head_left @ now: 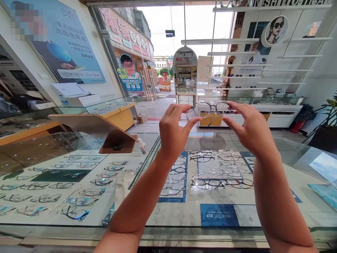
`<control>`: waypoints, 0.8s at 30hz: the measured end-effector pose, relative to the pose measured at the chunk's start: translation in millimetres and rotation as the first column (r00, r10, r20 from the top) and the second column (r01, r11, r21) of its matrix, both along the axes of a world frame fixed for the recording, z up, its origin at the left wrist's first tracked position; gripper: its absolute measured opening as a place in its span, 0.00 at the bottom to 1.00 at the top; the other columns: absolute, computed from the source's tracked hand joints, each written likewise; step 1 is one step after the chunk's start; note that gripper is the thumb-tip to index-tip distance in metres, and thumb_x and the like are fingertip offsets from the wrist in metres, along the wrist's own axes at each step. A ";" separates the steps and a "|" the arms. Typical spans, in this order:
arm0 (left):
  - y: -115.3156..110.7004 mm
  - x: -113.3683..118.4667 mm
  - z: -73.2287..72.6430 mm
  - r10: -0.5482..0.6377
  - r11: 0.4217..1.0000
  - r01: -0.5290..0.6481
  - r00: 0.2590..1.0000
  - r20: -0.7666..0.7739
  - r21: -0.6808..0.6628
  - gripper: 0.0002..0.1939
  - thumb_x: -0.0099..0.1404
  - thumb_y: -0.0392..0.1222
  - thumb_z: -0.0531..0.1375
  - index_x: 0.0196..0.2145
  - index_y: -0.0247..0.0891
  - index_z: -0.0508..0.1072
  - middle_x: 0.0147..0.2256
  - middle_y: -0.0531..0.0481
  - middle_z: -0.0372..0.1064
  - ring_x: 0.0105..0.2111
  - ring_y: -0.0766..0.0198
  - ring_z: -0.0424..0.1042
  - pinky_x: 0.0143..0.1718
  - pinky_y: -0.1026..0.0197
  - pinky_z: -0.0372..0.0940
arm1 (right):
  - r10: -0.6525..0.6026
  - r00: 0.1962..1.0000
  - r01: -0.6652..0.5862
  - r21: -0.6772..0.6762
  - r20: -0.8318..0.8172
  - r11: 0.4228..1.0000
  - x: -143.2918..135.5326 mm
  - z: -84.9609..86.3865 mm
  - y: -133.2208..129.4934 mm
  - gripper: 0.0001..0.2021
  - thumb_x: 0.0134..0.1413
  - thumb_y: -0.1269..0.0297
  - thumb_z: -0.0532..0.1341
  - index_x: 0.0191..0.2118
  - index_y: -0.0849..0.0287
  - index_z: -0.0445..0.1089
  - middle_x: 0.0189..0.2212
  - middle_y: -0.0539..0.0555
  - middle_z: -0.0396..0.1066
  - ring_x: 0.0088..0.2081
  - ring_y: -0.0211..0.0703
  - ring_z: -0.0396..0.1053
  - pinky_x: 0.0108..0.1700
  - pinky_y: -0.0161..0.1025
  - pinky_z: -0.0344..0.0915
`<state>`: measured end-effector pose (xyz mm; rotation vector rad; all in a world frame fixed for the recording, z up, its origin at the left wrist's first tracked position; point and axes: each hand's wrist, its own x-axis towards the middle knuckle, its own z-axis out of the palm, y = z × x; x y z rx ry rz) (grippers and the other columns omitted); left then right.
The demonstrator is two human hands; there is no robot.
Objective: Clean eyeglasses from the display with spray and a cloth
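Observation:
Both hands hold up a pair of eyeglasses (210, 110) with thin dark round frames and clear lenses, raised over a glass display counter. My left hand (176, 126) pinches the left side of the frame between thumb and fingers. At the other end, my right hand (249, 127) grips the right side in the same way. One thin temple arm hangs below the lenses. Beneath my arms, rows of eyeglasses (207, 183) lie in the counter, some on dark blue boards.
More eyeglasses (75, 212) fill the counter's left side. A brown slanted stand (86, 124) and a small white bottle (142, 146) are at the left. An arched mirror (185, 52) stands ahead, beside wall shelves (238, 65). A potted plant (326, 137) is far right.

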<state>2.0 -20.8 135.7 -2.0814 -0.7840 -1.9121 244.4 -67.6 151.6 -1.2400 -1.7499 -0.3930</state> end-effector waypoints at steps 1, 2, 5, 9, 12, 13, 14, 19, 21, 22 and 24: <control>-0.2 0.2 0.1 0.000 1.000 0.000 1.000 0.002 -0.003 0.16 0.66 0.48 0.74 0.49 0.45 0.79 0.42 0.48 0.78 0.44 0.56 0.78 0.41 0.54 0.74 | 0.003 1.000 -0.003 0.002 0.003 1.000 0.0 -0.2 0.0 0.23 0.69 0.52 0.64 0.65 0.51 0.74 0.56 0.62 0.80 0.54 0.65 0.77 0.57 0.66 0.71; -0.2 0.3 0.3 0.002 1.000 -0.002 1.000 0.005 -0.002 0.16 0.67 0.48 0.74 0.49 0.45 0.79 0.42 0.48 0.79 0.43 0.56 0.78 0.40 0.54 0.74 | 0.005 1.000 -0.005 0.006 0.006 1.000 -0.2 -0.2 -0.1 0.23 0.69 0.51 0.64 0.65 0.51 0.74 0.56 0.62 0.81 0.55 0.65 0.76 0.58 0.66 0.70; 1.6 -0.3 1.3 -0.011 1.000 0.011 1.000 0.021 -0.005 0.16 0.66 0.47 0.74 0.50 0.46 0.80 0.43 0.48 0.80 0.43 0.56 0.79 0.37 0.55 0.74 | 0.001 1.000 -0.001 0.016 0.006 1.000 -1.0 1.1 -1.5 0.23 0.69 0.52 0.65 0.64 0.51 0.75 0.54 0.62 0.81 0.55 0.66 0.76 0.58 0.66 0.70; 8.1 -3.9 2.1 -0.073 0.995 0.076 0.996 0.043 -0.061 0.18 0.63 0.44 0.76 0.49 0.49 0.80 0.45 0.49 0.81 0.44 0.55 0.81 0.36 0.54 0.75 | -0.001 1.000 0.001 0.028 -0.001 1.000 -1.8 3.8 -4.4 0.22 0.67 0.51 0.67 0.62 0.50 0.77 0.52 0.61 0.82 0.53 0.66 0.77 0.56 0.65 0.71; 12.4 -6.7 2.1 -0.121 0.987 0.127 0.990 0.065 -0.101 0.18 0.63 0.45 0.76 0.49 0.49 0.80 0.46 0.49 0.81 0.46 0.54 0.81 0.38 0.53 0.75 | 0.016 1.000 -0.015 0.029 -0.014 0.999 -2.3 5.0 -6.1 0.21 0.66 0.52 0.68 0.61 0.50 0.79 0.53 0.61 0.82 0.54 0.66 0.77 0.56 0.64 0.71; 13.0 -7.1 2.0 -0.136 0.983 0.144 0.988 0.072 -0.112 0.18 0.63 0.45 0.76 0.49 0.49 0.79 0.46 0.49 0.81 0.46 0.54 0.81 0.39 0.53 0.76 | 0.025 0.999 -0.024 0.024 -0.020 0.999 -2.6 5.1 -6.5 0.21 0.66 0.53 0.68 0.61 0.51 0.79 0.53 0.61 0.82 0.54 0.65 0.77 0.57 0.64 0.71; 13.2 -7.2 1.9 -0.148 0.980 0.157 0.986 0.079 -0.122 0.18 0.63 0.45 0.76 0.49 0.49 0.79 0.45 0.49 0.81 0.46 0.54 0.81 0.40 0.52 0.76 | 0.033 0.999 -0.032 0.016 -0.026 0.999 -2.7 5.2 -6.8 0.21 0.66 0.53 0.68 0.61 0.52 0.79 0.54 0.61 0.81 0.54 0.65 0.77 0.57 0.63 0.71; 10.4 -4.8 1.2 -0.167 0.972 0.179 0.982 0.084 -0.156 0.19 0.62 0.43 0.76 0.48 0.48 0.77 0.43 0.50 0.81 0.45 0.55 0.81 0.42 0.52 0.75 | 0.054 0.997 -0.056 -0.038 -0.052 0.998 -1.7 4.5 -6.4 0.21 0.67 0.54 0.67 0.61 0.54 0.78 0.52 0.62 0.82 0.50 0.61 0.79 0.54 0.61 0.74; 9.7 -4.4 1.4 -0.162 0.975 0.171 0.984 0.071 -0.144 0.18 0.62 0.43 0.76 0.48 0.48 0.77 0.43 0.50 0.81 0.45 0.55 0.81 0.42 0.52 0.75 | 0.061 0.997 -0.064 -0.051 -0.053 0.997 -0.9 3.9 -5.5 0.21 0.67 0.54 0.67 0.61 0.55 0.77 0.52 0.63 0.81 0.51 0.61 0.79 0.54 0.61 0.74; 9.4 -4.5 1.7 -0.155 0.978 0.162 0.986 0.063 -0.133 0.18 0.62 0.43 0.76 0.48 0.48 0.77 0.44 0.50 0.81 0.45 0.55 0.81 0.42 0.52 0.74 | 0.063 0.997 -0.065 -0.052 -0.053 0.997 -0.6 3.5 -4.9 0.21 0.67 0.55 0.67 0.61 0.55 0.77 0.53 0.63 0.81 0.51 0.62 0.79 0.55 0.62 0.74; 8.8 -4.9 2.5 -0.138 0.985 0.142 0.989 0.044 -0.103 0.17 0.63 0.45 0.75 0.48 0.48 0.78 0.44 0.50 0.81 0.46 0.55 0.80 0.42 0.52 0.74 | 0.062 0.997 -0.064 -0.049 -0.053 0.997 -0.4 2.7 -3.8 0.21 0.67 0.55 0.67 0.61 0.55 0.77 0.54 0.63 0.81 0.52 0.62 0.79 0.56 0.63 0.73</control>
